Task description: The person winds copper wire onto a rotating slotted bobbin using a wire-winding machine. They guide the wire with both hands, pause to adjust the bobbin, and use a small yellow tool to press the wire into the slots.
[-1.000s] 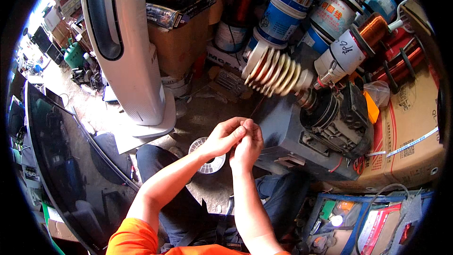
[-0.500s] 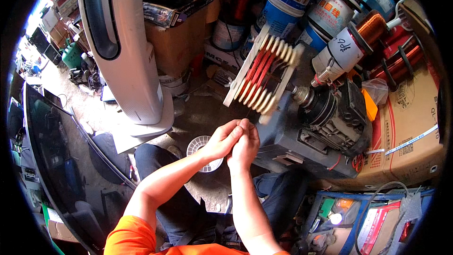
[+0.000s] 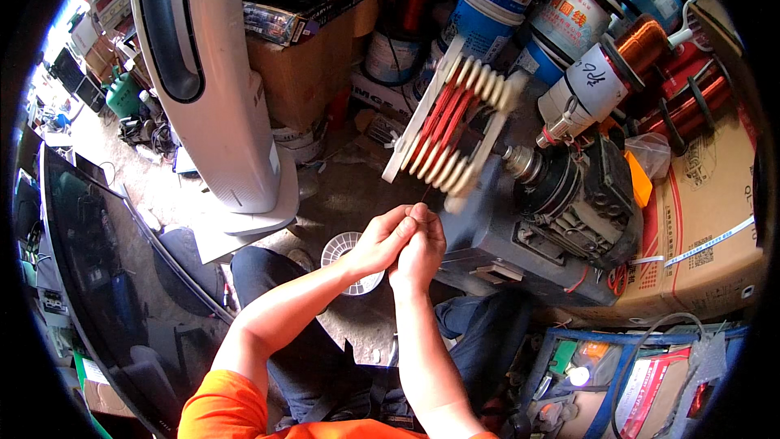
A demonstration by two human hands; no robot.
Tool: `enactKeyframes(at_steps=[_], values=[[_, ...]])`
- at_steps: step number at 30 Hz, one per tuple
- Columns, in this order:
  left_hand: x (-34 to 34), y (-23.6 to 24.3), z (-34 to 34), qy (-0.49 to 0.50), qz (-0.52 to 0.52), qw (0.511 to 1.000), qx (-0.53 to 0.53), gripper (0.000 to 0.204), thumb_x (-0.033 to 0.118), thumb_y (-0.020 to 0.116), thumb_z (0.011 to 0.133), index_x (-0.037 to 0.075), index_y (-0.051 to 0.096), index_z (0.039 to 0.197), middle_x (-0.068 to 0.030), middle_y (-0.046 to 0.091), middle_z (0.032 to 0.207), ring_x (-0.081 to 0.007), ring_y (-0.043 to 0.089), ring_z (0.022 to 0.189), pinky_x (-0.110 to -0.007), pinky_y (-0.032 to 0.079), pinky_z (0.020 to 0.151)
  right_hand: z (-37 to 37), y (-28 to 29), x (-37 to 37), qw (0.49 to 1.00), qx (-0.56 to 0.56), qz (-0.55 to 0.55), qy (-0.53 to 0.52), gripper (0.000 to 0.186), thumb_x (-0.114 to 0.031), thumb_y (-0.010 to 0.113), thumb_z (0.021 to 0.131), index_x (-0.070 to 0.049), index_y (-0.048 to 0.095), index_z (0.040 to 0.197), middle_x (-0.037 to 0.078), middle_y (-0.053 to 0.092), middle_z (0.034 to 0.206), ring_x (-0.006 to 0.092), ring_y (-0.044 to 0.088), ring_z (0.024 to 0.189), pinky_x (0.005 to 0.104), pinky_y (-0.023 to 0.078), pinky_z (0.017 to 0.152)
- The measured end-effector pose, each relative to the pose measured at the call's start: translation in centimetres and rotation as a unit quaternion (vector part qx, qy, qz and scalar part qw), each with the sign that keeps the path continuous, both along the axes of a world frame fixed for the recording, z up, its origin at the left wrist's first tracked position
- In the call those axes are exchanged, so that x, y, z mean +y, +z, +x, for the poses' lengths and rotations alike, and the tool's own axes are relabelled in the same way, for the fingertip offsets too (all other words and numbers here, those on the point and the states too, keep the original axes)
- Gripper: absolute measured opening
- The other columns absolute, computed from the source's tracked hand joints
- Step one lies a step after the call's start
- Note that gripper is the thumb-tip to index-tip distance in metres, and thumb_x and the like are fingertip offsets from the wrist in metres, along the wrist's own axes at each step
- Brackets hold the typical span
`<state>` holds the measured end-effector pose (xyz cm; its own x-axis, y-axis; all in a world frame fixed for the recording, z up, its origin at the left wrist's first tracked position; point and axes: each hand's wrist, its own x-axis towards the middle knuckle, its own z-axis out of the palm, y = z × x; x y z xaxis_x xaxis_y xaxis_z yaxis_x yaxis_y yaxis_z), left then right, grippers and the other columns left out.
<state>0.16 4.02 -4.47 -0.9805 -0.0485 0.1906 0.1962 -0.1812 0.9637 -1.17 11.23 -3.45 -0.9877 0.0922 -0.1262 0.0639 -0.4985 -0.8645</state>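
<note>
My left hand (image 3: 385, 239) and my right hand (image 3: 422, 254) meet with fingers closed, pinching a thin red wire (image 3: 426, 195). It runs up to a winding former (image 3: 451, 110) with pale ribbed blocks and red windings, blurred at its edges, mounted on a dark motor machine (image 3: 569, 203) with a grey base (image 3: 467, 252). A white grid-topped round object (image 3: 337, 252) lies on the floor below my hands, partly hidden by my left arm.
A white tower appliance (image 3: 215, 146) stands left, beside a dark curved screen (image 3: 97, 276). Cardboard boxes (image 3: 292, 89), several blue and white pails (image 3: 479, 24) and copper wire spools (image 3: 638, 53) crowd behind. A large carton (image 3: 699, 187) and blue-edged bin (image 3: 617, 382) are at right.
The former has rotated, showing its red windings broadside, mostly between the first two frames. My joined hands have shifted slightly left in the picture, still closed on the wire.
</note>
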Motion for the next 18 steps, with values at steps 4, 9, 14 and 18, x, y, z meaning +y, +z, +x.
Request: enactKeyframes(at_steps=[4,9,14,18], values=[[-0.10,0.13,0.00,-0.006,-0.004,1.000,0.006,0.039,0.031,0.045,0.098,-0.002,0.054,0.116,-0.0097,0.062,0.098,-0.0134,0.056,0.094,-0.028,0.045,0.083,-0.10,-0.25,0.00,1.000,-0.001,0.003,-0.002,0.019,-0.020,0.062,0.090,-0.002,0.062,0.084,0.000,0.061,0.080,0.0070,0.054,0.073,0.0217,0.045,0.068],[0.07,-0.08,-0.01,-0.003,0.011,1.000,0.008,0.038,0.030,0.045,0.098,-0.002,0.054,0.115,-0.0096,0.062,0.097,-0.0133,0.056,0.093,-0.028,0.045,0.083,0.03,0.05,-0.05,1.000,0.000,0.005,-0.005,0.018,-0.020,0.062,0.090,-0.002,0.062,0.085,0.001,0.061,0.081,0.0073,0.054,0.074,0.0219,0.046,0.068],[0.02,-0.06,-0.01,-0.005,0.002,1.000,0.015,0.038,0.030,0.045,0.098,-0.003,0.055,0.114,-0.0098,0.062,0.098,-0.0135,0.056,0.094,-0.029,0.045,0.083,-0.03,-0.23,0.03,1.000,-0.005,0.002,-0.004,0.017,-0.018,0.062,0.090,-0.002,0.062,0.086,0.001,0.062,0.081,0.0074,0.054,0.074,0.0221,0.046,0.068],[-0.12,0.27,0.10,-0.020,-0.003,1.000,0.008,0.040,0.032,0.043,0.098,-0.003,0.054,0.115,-0.0084,0.060,0.102,-0.0136,0.053,0.097,-0.029,0.043,0.087,-0.07,-0.54,0.09,1.000,0.002,0.003,-0.007,0.017,-0.019,0.062,0.090,-0.003,0.062,0.085,0.001,0.061,0.081,0.0075,0.054,0.073,0.0224,0.046,0.068]])
